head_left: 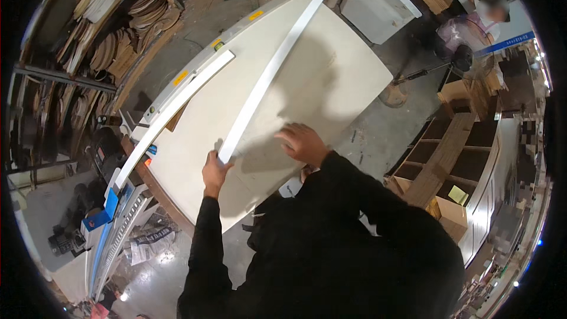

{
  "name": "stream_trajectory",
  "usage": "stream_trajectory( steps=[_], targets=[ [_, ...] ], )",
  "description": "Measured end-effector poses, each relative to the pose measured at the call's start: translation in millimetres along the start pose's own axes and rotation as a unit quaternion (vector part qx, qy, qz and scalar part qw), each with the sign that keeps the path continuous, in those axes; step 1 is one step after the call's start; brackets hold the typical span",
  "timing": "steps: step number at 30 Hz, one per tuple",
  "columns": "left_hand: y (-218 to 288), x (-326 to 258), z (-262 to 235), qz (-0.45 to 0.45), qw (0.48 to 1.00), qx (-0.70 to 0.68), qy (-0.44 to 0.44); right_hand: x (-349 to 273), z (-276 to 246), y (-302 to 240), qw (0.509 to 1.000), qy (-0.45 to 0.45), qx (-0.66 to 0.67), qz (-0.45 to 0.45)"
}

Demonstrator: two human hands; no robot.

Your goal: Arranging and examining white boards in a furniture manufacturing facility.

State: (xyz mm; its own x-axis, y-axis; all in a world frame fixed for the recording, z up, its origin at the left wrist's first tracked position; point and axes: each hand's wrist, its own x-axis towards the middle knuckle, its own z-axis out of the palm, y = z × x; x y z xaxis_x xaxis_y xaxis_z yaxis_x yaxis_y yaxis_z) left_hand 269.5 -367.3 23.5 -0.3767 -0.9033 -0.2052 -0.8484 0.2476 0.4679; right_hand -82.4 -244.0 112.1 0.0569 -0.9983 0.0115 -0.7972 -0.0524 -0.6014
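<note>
A long white strip slants over the pale tabletop, its far end toward the back edge. My left hand is closed around the strip's near end. To the right of it, my right hand hovers over the near side of the table, fingers loosely bent and apart, with nothing in them. A second white strip lies along the table's left side, beside a long spirit level with yellow labels. Near that strip's lower part sits a small blue tool, its kind unclear.
Shelves of curved wooden pieces stand at the far left. A white panel stands behind the table. At the right are a wooden frame with compartments, a fan and another person. A plastic bag lies at lower left.
</note>
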Motion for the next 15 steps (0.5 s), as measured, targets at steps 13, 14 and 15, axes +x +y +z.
stream_trajectory(
  steps=[13,14,15],
  targets=[
    [-128,-128,-41,0.014,0.988,0.037,0.15,184,84,70,0.951,-0.04,-0.276,-0.137],
    [-132,-129,-40,0.004,0.988,0.034,0.151,185,84,68,0.96,-0.084,-0.231,-0.136],
    [-137,-127,-39,0.015,0.991,0.033,0.131,182,82,68,0.965,-0.127,-0.186,-0.132]
  ],
)
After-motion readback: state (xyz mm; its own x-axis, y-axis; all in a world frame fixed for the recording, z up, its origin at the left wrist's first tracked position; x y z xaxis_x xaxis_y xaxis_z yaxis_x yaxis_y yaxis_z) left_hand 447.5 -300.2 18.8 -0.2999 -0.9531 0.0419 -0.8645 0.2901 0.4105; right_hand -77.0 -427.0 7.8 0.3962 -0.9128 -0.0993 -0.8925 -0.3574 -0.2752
